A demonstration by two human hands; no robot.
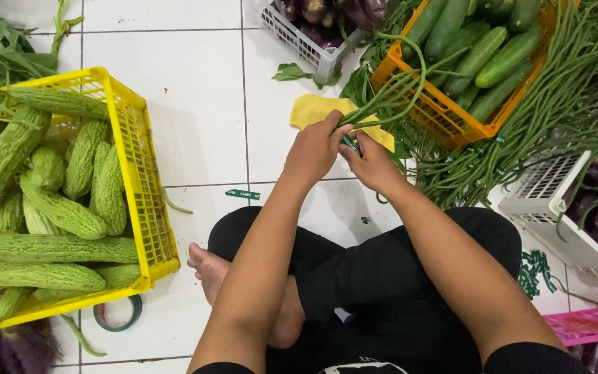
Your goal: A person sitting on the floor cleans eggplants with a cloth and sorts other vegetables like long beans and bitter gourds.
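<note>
I sit cross-legged on a white tiled floor. My left hand (315, 149) and my right hand (370, 164) meet in front of me around the stem ends of a bunch of long green beans (389, 97). Both hands pinch the bunch where a green tape band (349, 144) wraps it. The beans arch up and away toward the orange crate (444, 114). A yellow cloth (316, 109) lies on the floor right behind the hands.
A yellow crate (136, 149) of bitter gourds stands at left. The orange crate holds cucumbers (482, 52). A pile of long beans (555, 104) lies at right, beside a white crate (551, 208) of eggplants. A tape roll (118, 315), tape scrap (243, 194) and pink crate (586, 323) lie nearby.
</note>
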